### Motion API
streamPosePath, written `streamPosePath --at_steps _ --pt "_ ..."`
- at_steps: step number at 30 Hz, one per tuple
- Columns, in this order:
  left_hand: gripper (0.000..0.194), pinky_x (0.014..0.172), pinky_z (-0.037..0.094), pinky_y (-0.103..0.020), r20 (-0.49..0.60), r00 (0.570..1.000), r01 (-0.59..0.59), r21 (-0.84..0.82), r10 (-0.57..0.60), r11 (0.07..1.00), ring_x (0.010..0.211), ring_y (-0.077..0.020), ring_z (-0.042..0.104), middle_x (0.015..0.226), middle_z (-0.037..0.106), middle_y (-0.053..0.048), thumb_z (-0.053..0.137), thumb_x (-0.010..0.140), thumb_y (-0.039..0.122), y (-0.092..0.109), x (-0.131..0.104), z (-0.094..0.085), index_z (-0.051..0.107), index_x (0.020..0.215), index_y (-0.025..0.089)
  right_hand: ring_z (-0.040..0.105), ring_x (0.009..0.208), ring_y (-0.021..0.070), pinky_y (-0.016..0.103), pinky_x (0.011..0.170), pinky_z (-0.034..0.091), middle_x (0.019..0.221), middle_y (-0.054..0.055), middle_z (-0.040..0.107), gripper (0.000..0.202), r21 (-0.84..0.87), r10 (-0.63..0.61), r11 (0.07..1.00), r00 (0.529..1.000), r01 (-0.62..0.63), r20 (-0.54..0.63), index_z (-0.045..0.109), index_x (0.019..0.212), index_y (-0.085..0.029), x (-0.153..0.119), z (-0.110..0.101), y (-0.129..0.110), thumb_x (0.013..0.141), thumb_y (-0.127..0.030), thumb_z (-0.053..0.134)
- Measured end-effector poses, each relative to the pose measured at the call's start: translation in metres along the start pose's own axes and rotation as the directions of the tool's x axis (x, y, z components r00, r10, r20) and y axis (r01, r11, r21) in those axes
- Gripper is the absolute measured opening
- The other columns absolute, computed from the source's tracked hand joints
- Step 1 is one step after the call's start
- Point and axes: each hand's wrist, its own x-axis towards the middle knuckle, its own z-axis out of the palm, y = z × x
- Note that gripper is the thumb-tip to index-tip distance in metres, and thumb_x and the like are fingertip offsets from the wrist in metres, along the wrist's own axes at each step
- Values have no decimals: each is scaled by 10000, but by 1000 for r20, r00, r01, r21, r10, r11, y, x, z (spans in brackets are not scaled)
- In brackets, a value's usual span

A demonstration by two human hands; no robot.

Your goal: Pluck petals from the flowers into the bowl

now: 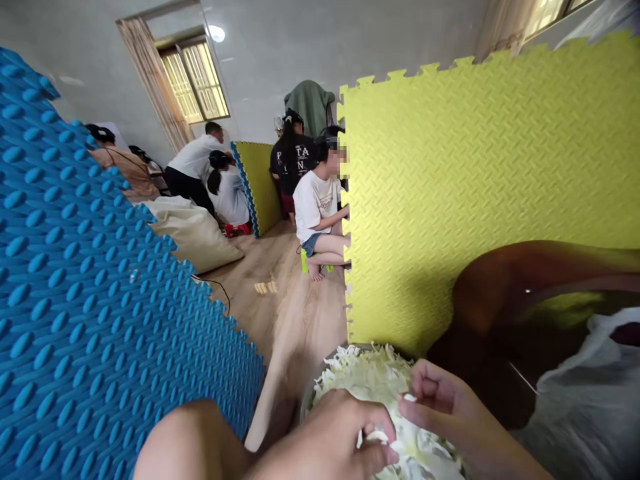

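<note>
A wide round container [306,399] at the bottom centre is heaped with pale green-white shredded leaves or petals [367,375]. Just over the heap, my left hand [345,430] has its fingers curled, with a small white piece pinched between thumb and fingers. Facing it from the right, my right hand [437,403] is also curled, a small white bit showing at the thumb and fingertips. The two hands are close together but apart. Their fingertips are above the pile.
A blue foam mat [115,300] stands at the left and a yellow foam mat [475,180] at the right. Near the right edge are a brown curved seat [500,280] and a clear plastic bag [585,393]. Several people sit or bend farther back, beside a cream sack [193,233].
</note>
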Motion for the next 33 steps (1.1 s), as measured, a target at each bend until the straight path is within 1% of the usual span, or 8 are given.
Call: streamPosePath --at_steps 3,6,10,14,18,25,30,33 --pt "163 664 433 -255 100 980 -175 14 172 985 673 -158 603 730 699 -7 644 814 327 4 -3 0 749 920 263 443 571 105 222 537 319 615 -23 525 472 -55 40 998 996 -36 74 454 655 -186 -8 7 -2 570 -425 852" --pt "186 666 436 -245 107 968 -218 -69 225 973 663 -141 595 721 697 -8 565 865 268 7 -3 1 750 870 248 426 567 98 219 539 308 617 -38 501 445 -70 63 996 996 -59 59 473 672 -184 -11 9 -9 592 -427 837" --pt "204 558 389 -224 109 990 -67 -191 89 979 567 -117 508 591 586 19 527 859 246 10 -2 5 719 812 196 408 553 82 204 525 305 597 -59 468 457 -45 31 998 999 -33 -33 483 657 -179 -9 7 -21 559 -415 863" --pt "169 475 314 -205 155 987 104 -427 -41 898 468 -83 359 499 382 77 544 810 269 11 3 11 606 695 162 473 565 83 189 537 355 607 -58 521 473 26 54 998 997 -53 -47 506 721 -185 -10 5 -30 567 -452 865" --pt "172 511 349 -214 52 996 91 -530 -75 843 524 -92 378 567 390 66 562 798 313 11 8 13 559 714 164 624 683 154 249 607 465 796 13 666 495 98 187 975 972 -201 139 531 987 -216 -16 2 -37 739 -620 674" --pt "193 573 329 -230 -104 992 30 -383 -75 923 617 -114 413 623 456 35 574 827 327 7 7 2 619 753 154 640 681 122 237 676 490 765 10 699 472 -65 72 995 997 -71 21 578 965 -172 -10 -14 -33 619 -321 863" --pt "291 574 315 -240 74 995 96 -609 -64 788 565 -102 478 601 587 19 621 824 421 3 9 6 692 894 148 588 589 87 196 578 451 679 -22 661 442 -51 20 998 1000 -20 -12 557 807 -172 -9 -12 -27 551 -299 894" --pt "390 574 305 -233 139 970 234 -744 -197 626 534 -88 491 550 597 39 718 740 443 2 11 11 693 1004 157 564 582 80 195 563 422 672 -30 633 421 -83 3 997 1000 0 24 524 736 -170 -11 -8 -30 569 -310 885"
